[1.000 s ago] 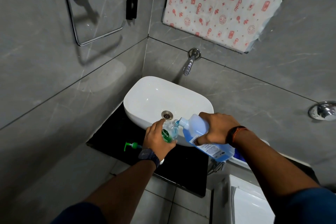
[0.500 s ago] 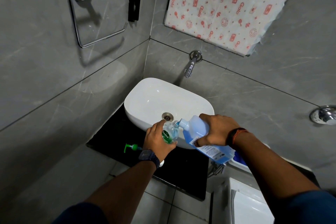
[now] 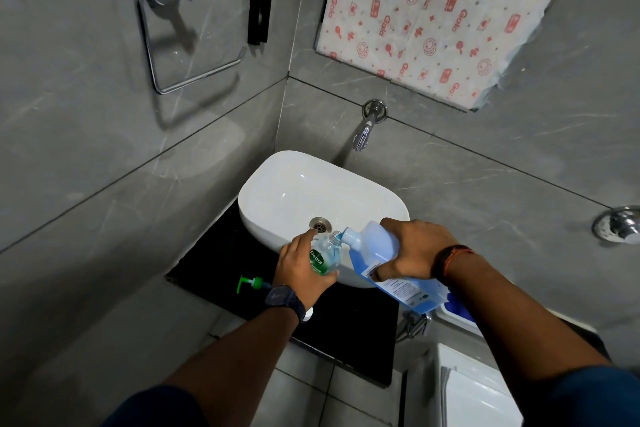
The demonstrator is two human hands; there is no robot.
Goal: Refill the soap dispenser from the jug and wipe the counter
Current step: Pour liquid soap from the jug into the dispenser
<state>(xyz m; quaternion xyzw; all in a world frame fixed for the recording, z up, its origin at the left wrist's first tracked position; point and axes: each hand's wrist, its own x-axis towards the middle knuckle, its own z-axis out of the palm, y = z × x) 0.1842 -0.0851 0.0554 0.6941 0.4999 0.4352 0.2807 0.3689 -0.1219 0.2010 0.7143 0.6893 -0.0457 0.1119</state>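
My left hand (image 3: 300, 267) grips a small clear soap dispenser bottle (image 3: 325, 255) with a green label, held over the front rim of the white basin (image 3: 287, 191). My right hand (image 3: 410, 250) holds a blue translucent jug (image 3: 377, 253) tilted to the left, its spout touching the bottle's open neck, where blue liquid shows. The dispenser's green pump head (image 3: 249, 283) lies on the black counter (image 3: 346, 329) left of my left wrist.
A chrome tap (image 3: 363, 132) sticks out of the grey wall above the basin. A chrome towel ring (image 3: 180, 42) hangs on the left wall. A blue object (image 3: 457, 312) lies behind my right forearm. A white appliance (image 3: 474, 392) stands at the lower right.
Both hands keep their grip and the jug stays tilted at the bottle's neck. Only the camera view has shifted slightly.
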